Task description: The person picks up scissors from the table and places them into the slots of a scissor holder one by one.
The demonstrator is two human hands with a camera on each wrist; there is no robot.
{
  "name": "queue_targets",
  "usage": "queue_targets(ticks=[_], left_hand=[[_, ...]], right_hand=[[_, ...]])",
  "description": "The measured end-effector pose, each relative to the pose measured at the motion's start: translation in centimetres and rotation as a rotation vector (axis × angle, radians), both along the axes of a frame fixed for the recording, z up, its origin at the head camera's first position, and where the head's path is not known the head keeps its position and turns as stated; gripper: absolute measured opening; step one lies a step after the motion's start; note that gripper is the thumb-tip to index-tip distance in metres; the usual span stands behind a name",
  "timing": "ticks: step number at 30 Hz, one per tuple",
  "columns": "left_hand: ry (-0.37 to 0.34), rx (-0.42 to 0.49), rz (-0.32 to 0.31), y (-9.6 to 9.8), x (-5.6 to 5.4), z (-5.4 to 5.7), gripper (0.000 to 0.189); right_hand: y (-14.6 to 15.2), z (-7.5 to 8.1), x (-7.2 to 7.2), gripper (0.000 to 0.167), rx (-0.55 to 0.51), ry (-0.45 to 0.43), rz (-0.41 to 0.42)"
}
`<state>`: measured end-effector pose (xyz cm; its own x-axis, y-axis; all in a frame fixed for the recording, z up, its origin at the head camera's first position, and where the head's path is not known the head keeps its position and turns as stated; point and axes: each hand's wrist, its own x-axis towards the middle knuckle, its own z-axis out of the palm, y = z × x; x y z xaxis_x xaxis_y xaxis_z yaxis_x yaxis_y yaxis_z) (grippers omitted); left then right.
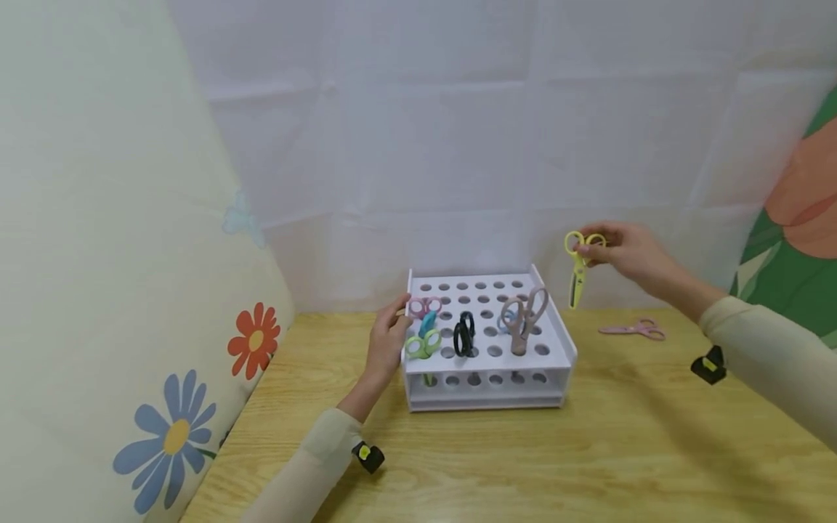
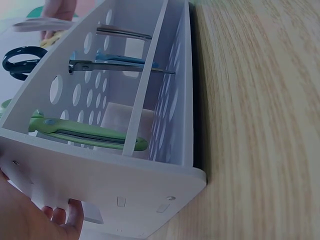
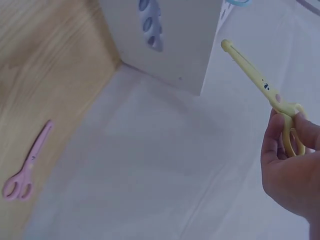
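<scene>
Off the right side of a white tiered rack, my right hand holds yellow scissors in the air by the handles, blades pointing down. My left hand grips the rack's left side wall; in the left wrist view its fingers curl through a cutout there. Several scissors stand in the rack's round holes: green scissors at the front left, black scissors in the middle, large grey-brown scissors at the right. Pink, teal and light blue handles show among them, partly hidden.
Pink scissors lie on the wooden table right of the rack. A white cloth hangs behind the table, with flowered cloth on the left and a green-and-orange patterned one on the right.
</scene>
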<state>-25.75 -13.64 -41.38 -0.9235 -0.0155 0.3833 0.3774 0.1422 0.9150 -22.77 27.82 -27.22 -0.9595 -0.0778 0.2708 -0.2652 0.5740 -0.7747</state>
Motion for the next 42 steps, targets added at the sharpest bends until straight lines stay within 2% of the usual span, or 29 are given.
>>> queue_targets(ticks=[5,10,12,19,29,33,38,42], left_hand=[[-0.001,-0.007,-0.005,0.4,0.0,0.0,0.045],[-0.004,-0.001,-0.003,0.6,0.2,0.1,0.045],[-0.003,0.003,-0.004,0.7,0.2,0.0,0.044],[0.007,0.015,-0.017,1.4,0.6,-0.1,0.045],[0.014,0.011,-0.015,1.7,0.8,0.1,0.045],[0.016,0.009,-0.013,1.7,0.8,0.1,0.045],[0.027,0.006,-0.014,1.8,0.7,0.0,0.045],[0.019,0.005,-0.016,1.9,0.7,0.0,0.045]], right_hand=[[-1.9,0.4,-0.7,0.037,-0.113,0.020,0.062],[-3.6,-0.2,-2.2,0.030,-0.215,0.043,0.136],[-4.2,-0.6,-2.6,0.029,-0.226,0.046,0.152],[-5.4,-1.9,-3.3,0.028,-0.202,0.003,0.198],[-6.4,-3.1,-3.5,0.027,-0.179,-0.054,0.196],[-6.4,-3.6,-3.6,0.030,-0.101,-0.077,0.210],[-6.4,-4.6,-3.7,0.031,0.059,-0.076,0.216],[-6.7,-5.3,-3.8,0.030,0.109,-0.058,0.236]])
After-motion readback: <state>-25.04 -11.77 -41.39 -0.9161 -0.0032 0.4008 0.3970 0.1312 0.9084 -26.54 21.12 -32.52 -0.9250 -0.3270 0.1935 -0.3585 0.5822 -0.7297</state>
